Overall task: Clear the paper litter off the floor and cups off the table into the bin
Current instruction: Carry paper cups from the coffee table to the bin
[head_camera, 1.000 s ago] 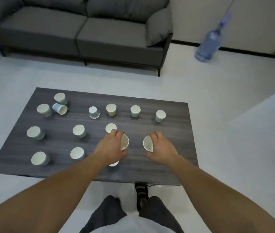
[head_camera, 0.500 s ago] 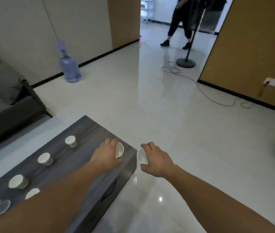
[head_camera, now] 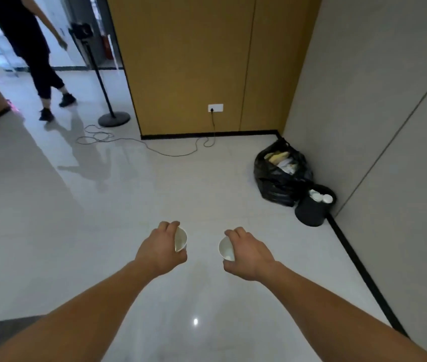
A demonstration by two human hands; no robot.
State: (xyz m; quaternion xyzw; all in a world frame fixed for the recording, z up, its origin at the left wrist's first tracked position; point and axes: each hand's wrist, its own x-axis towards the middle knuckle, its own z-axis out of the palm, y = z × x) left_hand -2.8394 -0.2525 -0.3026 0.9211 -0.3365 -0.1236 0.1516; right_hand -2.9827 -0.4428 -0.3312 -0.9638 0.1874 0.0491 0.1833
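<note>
Floor tiles (head_camera: 129,205), pale and glossy, fill most of the view and mirror a point of light and the legs of a person in black (head_camera: 29,48) at far left. Flat ochre wood panelling (head_camera: 194,61) meets a matt grey wall (head_camera: 376,100) in the far right corner, both edged with black skirting. In that corner slumps a crinkled black plastic rubbish bag (head_camera: 277,184), open on yellow and white scraps. Just beside it on the near side is a small round black bin (head_camera: 310,212) with discarded cups (head_camera: 320,197) in its mouth. A pole stand (head_camera: 114,118) has a round base, and a thin looping cable (head_camera: 155,150) runs to a white socket (head_camera: 215,107). The left hand (head_camera: 159,250) curls fingers and thumb round a white paper cup (head_camera: 180,239), mouth tipped right. The right hand (head_camera: 249,253) grips a second paper cup (head_camera: 226,249), mouth tipped left. Both cups are held above the floor, well apart from the bin
</note>
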